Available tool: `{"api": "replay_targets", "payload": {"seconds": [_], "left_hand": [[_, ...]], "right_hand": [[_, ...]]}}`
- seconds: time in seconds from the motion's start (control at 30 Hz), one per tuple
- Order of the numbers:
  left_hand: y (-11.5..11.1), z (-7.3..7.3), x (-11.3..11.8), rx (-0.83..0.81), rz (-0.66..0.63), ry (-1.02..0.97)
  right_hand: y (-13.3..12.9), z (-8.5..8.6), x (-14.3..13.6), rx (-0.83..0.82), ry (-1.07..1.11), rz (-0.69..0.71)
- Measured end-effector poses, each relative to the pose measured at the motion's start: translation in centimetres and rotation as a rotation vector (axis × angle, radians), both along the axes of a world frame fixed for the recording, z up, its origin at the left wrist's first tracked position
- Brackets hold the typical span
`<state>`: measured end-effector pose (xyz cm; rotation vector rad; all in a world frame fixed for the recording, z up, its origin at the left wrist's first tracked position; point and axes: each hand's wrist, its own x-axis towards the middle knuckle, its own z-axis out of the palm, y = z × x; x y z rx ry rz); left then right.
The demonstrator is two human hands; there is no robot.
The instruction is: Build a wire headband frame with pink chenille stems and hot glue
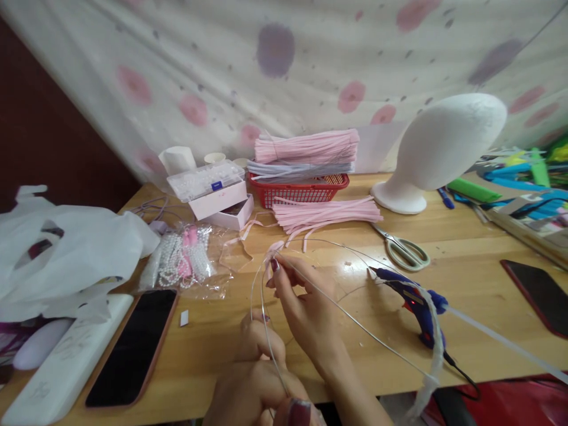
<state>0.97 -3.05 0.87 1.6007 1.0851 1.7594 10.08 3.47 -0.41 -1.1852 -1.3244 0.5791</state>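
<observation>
The right grip (310,307) pinches a pale pink strip (274,249) between thumb and fingers at the wire frame (355,320) — the left grip (261,364), nearer the camera, is curled closed around the frame's wires. The frame is held over the counter (208,343), its loops spreading to the right — near them lie a blue glue gun (410,294) and scissors (406,253), with loose pink stems (328,214) beyond the hands.
</observation>
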Motion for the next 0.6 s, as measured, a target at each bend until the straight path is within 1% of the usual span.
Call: {"api": "replay_targets", "payload": {"seconds": [0.07, 0.17, 0.27, 0.33, 0.43, 0.6], "left_hand": [[0.5, -0.7, -0.3, -0.017, -0.005, -0.003], [1.1, -1.6, -0.6, -0.064, -0.055, -0.032], [1.2, -1.8, -0.5, -0.087, -0.069, -0.040], [1.0, -1.4, -0.2, -0.063, -0.036, -0.017], [0.5, -0.2, 0.3, 0.012, 0.029, 0.043], [-0.1, 1.8, 1.2, 0.105, 0.112, 0.065]], "right_hand": [[0.0, 0.0, 0.0, 0.011, -0.009, -0.009], [-0.3, -0.2, 0.0, 0.019, -0.016, -0.016], [-0.8, -0.3, -0.2, 0.045, -0.062, -0.059], [-1.3, -0.2, -0.3, 0.068, -0.125, -0.096], [-2.0, 0.2, -0.4, 0.087, -0.186, -0.096], [-2.0, 0.7, -0.4, 0.087, -0.146, -0.079]]}}
